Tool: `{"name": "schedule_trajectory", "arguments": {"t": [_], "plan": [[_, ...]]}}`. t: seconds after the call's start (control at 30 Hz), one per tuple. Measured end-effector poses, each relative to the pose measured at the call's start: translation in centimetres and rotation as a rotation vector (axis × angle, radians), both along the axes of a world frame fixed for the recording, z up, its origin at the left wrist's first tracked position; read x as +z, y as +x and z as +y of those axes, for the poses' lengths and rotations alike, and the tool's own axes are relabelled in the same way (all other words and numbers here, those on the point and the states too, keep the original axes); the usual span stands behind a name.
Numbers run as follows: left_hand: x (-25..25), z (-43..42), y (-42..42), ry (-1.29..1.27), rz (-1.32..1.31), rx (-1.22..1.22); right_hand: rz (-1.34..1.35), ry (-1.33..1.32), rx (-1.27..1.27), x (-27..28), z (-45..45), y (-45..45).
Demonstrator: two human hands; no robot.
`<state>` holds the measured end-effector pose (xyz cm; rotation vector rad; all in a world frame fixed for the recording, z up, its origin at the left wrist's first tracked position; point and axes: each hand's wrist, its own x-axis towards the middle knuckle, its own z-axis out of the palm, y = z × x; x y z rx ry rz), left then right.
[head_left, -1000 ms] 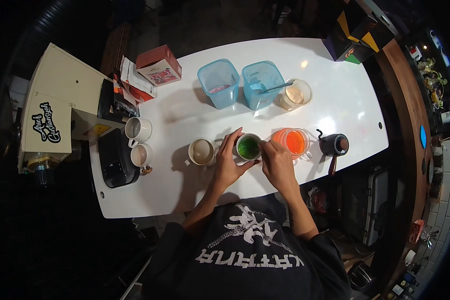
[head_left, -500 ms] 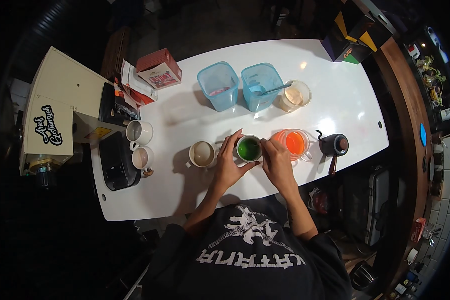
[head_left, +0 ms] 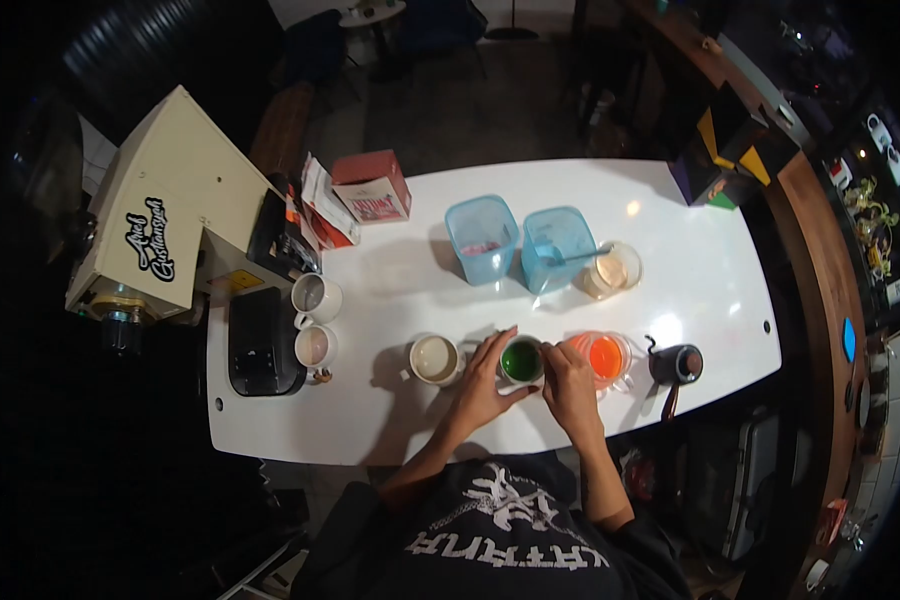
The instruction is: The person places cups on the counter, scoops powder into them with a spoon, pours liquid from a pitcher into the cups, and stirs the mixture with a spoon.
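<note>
My left hand curves around the left side of a white cup that holds green liquid. At the cup's right rim, my right hand is closed in a pinch; what its fingertips hold is too small and hidden to name. Just right of that hand stands a glass pitcher of orange-red liquid. A pale mug sits to the left of my left hand, apart from it.
Two blue plastic containers and a glass jar stand farther back. A dark gooseneck kettle is at the right. Two white mugs stand left, beside a cream-coloured machine. A red box and a dark box sit at the table's back corners.
My view has tilted up, so the table appears lower and more of the floor behind it shows. Both hands stay at the green-filled cup.
</note>
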<state>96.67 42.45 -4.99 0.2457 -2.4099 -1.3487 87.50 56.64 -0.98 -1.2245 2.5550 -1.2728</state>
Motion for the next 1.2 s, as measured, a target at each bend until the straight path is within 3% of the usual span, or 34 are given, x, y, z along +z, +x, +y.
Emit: {"name": "schedule_trajectory", "arguments": {"t": [0.23, 0.3, 0.5, 0.63, 0.8, 0.87, 0.93, 1.03, 1.2], "plan": [[-1.0, 0.5, 0.2, 0.088, 0.087, 0.053, -0.010, 0.035, 0.158, -0.3, 0.0, 0.1], [-2.1, 0.8, 0.0, 0.266, 0.193, 0.078, -0.038, 0.057, 0.165, 0.7, 0.5, 0.2], [-2.9, 1.3, 0.3, 0.260, 0.151, 0.104, 0.074, 0.142, 0.085, 0.3, 0.8, -0.5], [-2.4, 1.7, 0.5, 0.191, 0.052, 0.119, 0.024, 0.030, 0.067, -0.1, 0.0, -0.6], [-3.4, 1.7, 0.2, 0.233, 0.163, 0.084, -0.036, -0.053, 0.141, -0.2, 0.6, -0.3], [-3.0, 1.8, 0.2, 0.196, 0.234, 0.081, -0.010, 0.090, 0.166, 0.9, 1.1, -0.4], [-1.2, 2.0, 0.4, 0.275, 0.096, 0.081, 0.017, 0.108, 0.137, 0.7, 1.2, -0.6], [-0.3, 1.6, 0.5, 0.195, -0.032, 0.064, 0.034, 0.100, 0.088, 0.3, 0.7, -0.9], [-2.2, 1.2, 0.1, 0.164, 0.018, 0.019, 0.001, 0.032, 0.107, -0.3, 0.0, -0.8]]}}
